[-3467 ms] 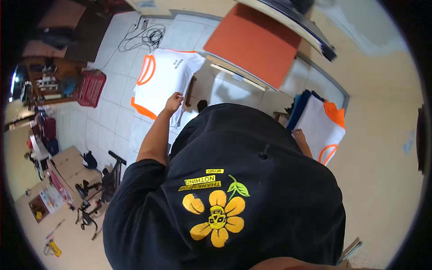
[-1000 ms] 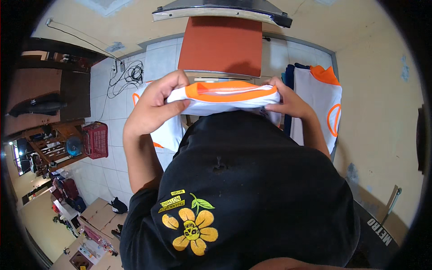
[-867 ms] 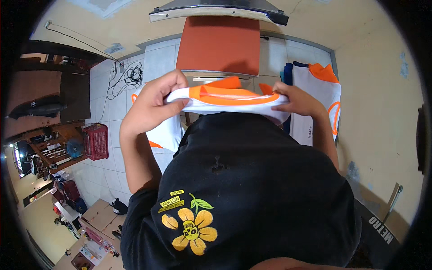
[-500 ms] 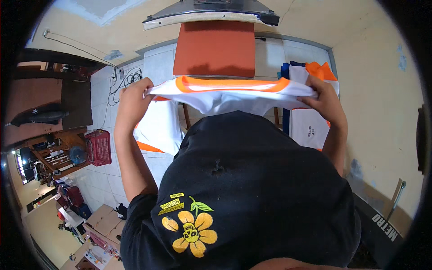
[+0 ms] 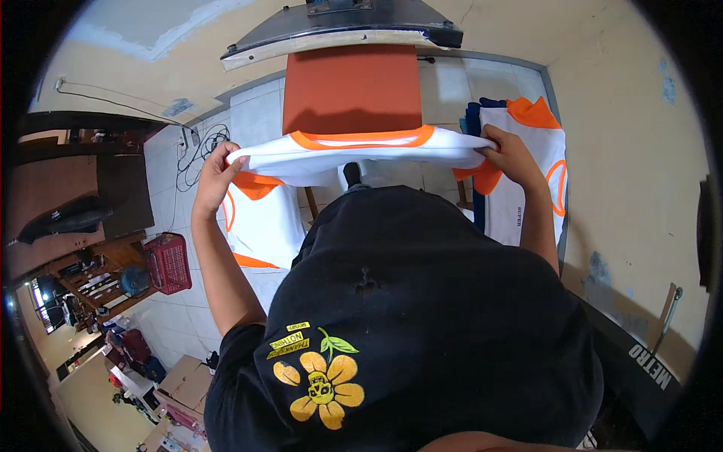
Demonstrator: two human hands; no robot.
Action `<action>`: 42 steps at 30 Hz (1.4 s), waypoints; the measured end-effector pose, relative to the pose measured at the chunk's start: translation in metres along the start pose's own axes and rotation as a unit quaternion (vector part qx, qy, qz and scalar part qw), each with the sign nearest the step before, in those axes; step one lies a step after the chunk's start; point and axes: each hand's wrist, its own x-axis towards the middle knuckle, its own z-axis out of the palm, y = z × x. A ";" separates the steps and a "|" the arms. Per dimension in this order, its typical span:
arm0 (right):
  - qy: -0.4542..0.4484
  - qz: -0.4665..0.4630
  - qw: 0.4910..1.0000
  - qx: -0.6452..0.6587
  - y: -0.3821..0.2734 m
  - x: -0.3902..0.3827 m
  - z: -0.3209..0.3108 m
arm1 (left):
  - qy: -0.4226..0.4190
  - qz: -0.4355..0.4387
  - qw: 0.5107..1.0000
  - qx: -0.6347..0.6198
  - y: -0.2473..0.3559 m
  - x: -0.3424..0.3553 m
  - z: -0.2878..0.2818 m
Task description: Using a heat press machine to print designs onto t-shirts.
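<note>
Stretched between my hands is a white T-shirt (image 5: pixel 324 157) with an orange neckband facing up and away from me. My left hand (image 5: pixel 216 179) pinches one shoulder of it, and my right hand (image 5: pixel 516 158) grips the other. Orange sleeve cloth hangs below my right hand. Beneath my left hand lies a white garment with orange trim (image 5: pixel 271 226). On the right, next to my right forearm, is a stack of white, orange and dark blue garments (image 5: pixel 501 207). The lower part of the held shirt is mostly hidden behind my body.
A reddish-orange flat surface (image 5: pixel 350 90) lies straight ahead, below a dark panel with a pale edge (image 5: pixel 339 34). Coiled black cable (image 5: pixel 199 154) lies on the tiled floor at left. A red plastic basket (image 5: pixel 167 262) stands farther left. The wall (image 5: pixel 625 151) is close on the right.
Both hands have shifted slightly left with the shirt, the left one lower. The shirt is spread flatter, and its orange sleeve now shows below my right hand.
</note>
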 end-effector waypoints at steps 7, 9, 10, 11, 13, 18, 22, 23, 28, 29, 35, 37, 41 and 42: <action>-0.029 -0.053 0.995 0.075 0.023 0.080 0.004 | 0.023 -0.008 0.999 -0.020 -0.031 0.080 -0.015; 0.044 -0.020 0.988 0.145 0.031 0.120 0.010 | 0.023 -0.004 0.999 -0.025 -0.051 0.120 -0.020; 0.069 -0.036 0.987 0.140 0.042 0.144 0.013 | 0.044 0.013 0.999 -0.018 -0.055 0.141 -0.018; 0.095 -0.052 0.985 0.135 0.055 0.171 0.017 | 0.064 0.029 0.997 -0.010 -0.062 0.165 -0.017; 0.171 -0.022 0.981 0.093 0.075 0.221 0.039 | 0.148 0.099 0.984 0.011 -0.090 0.211 -0.007; 0.279 -0.252 0.923 -0.085 0.158 0.311 0.108 | 0.082 0.031 0.990 0.110 -0.176 0.292 0.011; 0.288 -0.178 0.936 -0.091 0.231 0.333 0.132 | 0.066 -0.002 0.995 0.076 -0.226 0.310 0.033; 0.280 -0.175 0.940 -0.089 0.236 0.342 0.136 | 0.079 -0.020 0.994 0.070 -0.241 0.304 0.025; 0.301 -0.124 0.940 -0.103 0.292 0.333 0.141 | 0.103 -0.045 0.993 0.033 -0.268 0.297 0.036; 0.307 -0.112 0.939 -0.110 0.298 0.330 0.146 | 0.105 -0.048 0.993 0.023 -0.270 0.290 0.039; 0.362 -0.071 0.919 -0.139 0.276 0.336 0.171 | 0.151 -0.042 0.987 -0.026 -0.256 0.288 0.088; 0.378 -0.067 0.913 -0.137 0.244 0.320 0.187 | 0.178 -0.042 0.983 -0.032 -0.249 0.278 0.083; 0.322 0.315 0.829 0.331 0.206 0.237 0.213 | 0.190 -0.345 0.881 -0.261 -0.239 0.199 0.107; 0.282 0.364 0.790 0.404 0.180 0.227 0.223 | 0.162 -0.365 0.874 -0.276 -0.247 0.175 0.096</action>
